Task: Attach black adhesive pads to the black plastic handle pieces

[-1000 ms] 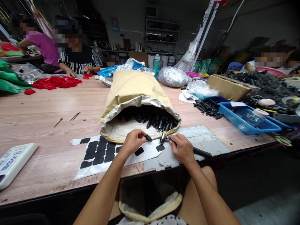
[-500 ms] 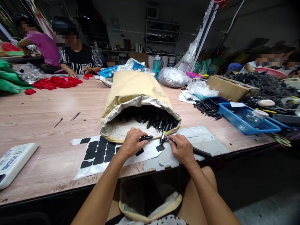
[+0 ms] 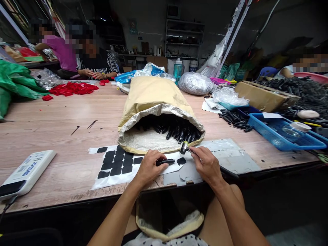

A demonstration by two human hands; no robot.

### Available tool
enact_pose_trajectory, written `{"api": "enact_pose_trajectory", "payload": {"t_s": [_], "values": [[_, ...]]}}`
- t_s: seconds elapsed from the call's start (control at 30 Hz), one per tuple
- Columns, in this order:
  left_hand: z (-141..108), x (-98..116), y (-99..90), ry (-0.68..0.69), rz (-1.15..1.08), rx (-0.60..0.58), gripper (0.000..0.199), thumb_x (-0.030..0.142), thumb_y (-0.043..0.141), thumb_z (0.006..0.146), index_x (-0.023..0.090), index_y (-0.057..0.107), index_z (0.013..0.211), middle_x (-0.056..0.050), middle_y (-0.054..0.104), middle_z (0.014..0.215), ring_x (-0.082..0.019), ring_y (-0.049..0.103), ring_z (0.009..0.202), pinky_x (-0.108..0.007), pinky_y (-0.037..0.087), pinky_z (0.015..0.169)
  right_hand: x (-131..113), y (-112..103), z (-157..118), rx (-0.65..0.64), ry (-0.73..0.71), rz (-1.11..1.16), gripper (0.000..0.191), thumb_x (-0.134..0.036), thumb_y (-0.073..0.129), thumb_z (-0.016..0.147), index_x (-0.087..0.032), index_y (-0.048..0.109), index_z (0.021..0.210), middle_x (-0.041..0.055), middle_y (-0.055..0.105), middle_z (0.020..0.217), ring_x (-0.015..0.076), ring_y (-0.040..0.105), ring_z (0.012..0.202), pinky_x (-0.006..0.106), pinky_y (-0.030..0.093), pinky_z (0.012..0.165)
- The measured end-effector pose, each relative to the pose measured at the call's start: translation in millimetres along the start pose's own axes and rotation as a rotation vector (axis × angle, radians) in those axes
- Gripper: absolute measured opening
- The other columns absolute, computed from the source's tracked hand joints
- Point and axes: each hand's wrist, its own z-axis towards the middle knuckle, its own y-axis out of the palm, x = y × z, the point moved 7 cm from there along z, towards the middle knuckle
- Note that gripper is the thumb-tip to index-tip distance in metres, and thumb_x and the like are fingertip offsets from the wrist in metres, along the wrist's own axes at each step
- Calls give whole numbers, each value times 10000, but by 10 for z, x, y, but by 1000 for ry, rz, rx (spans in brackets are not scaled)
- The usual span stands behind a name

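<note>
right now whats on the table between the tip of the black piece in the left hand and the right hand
In the head view, one loose black pad lies on the white sheet between the black piece held by the left hand and the right hand.

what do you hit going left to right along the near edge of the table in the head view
white device → sheet of black pads → left hand → black piece → small hammer → right hand
</note>
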Motion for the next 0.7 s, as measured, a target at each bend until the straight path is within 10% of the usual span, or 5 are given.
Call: {"api": "enact_pose_trajectory", "payload": {"t_s": [0.23, 0.7], "values": [[-1, -46, 4, -30, -13, 16, 126, 223, 744, 769, 232, 721, 892, -16, 658, 872, -227, 544, 934, -351, 417, 841, -525, -16, -40, -40, 55, 362, 299, -201, 502, 972, -243, 658, 1224, 55, 720, 1107, 186, 665, 1033, 335, 536, 928], [22, -112, 54, -67, 8, -5, 67, 206, 741, 752, 223, 702, 803, -4, 654, 853, -218, 547, 934, -336, 404, 824, -830, 139, -165, -135, -16, 164, 393, -142, 416, 982, -257, 615, 1301, 52, 684, 928, 191, 643, 882, 317, 526, 789]]}}
